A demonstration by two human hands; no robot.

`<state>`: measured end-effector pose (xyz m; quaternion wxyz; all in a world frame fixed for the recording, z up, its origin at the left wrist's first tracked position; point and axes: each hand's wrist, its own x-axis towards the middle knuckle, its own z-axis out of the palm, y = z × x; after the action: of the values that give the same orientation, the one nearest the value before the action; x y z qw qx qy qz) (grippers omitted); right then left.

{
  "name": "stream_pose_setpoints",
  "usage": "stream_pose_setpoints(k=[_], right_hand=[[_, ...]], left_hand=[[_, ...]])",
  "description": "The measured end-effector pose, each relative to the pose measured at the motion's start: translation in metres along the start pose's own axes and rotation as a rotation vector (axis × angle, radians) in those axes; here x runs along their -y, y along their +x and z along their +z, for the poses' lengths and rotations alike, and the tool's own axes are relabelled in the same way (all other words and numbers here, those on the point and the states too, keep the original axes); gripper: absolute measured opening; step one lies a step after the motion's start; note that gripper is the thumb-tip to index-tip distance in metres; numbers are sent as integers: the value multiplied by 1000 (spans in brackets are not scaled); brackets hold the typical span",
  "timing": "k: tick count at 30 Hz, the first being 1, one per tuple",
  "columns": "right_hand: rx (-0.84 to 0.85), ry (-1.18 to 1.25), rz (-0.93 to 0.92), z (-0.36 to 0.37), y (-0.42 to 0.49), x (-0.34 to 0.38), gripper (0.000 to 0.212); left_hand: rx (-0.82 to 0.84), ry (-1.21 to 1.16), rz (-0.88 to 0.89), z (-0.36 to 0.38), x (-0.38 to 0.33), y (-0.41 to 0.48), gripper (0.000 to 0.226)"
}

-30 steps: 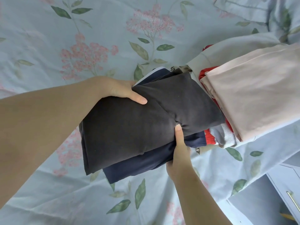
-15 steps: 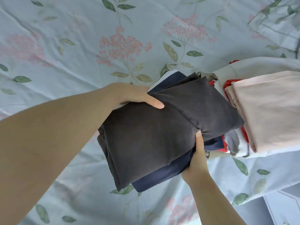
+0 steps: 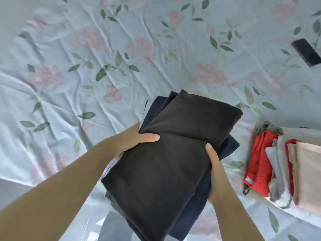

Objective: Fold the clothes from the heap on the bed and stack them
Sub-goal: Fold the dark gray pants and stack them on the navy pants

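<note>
Folded dark clothes (image 3: pixel 165 162) hang above the bed (image 3: pixel 86 66), left hand (image 3: pixel 137 141) and right hand (image 3: pixel 214 164) each gripping a side. Stacking seems underway; next, set them squarely near the right-edge pile (image 3: pixel 286 171).

The bed (image 3: pixel 73 101), its cover creased pale blue with printed pink blossoms and green leaves, carries a dark phone (image 3: pixel 306 52) at two o'clock and a stack of folded clothes (image 3: pixel 284 167) at four o'clock.
</note>
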<state>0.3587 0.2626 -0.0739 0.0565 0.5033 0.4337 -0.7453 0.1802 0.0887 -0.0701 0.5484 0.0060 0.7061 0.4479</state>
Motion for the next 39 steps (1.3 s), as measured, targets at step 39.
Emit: stream_pose_setpoints(k=[39], right_hand=[[700, -496, 5, 783, -125, -100, 62]], left_hand=[[-706, -804, 116, -619, 239, -382, 85]])
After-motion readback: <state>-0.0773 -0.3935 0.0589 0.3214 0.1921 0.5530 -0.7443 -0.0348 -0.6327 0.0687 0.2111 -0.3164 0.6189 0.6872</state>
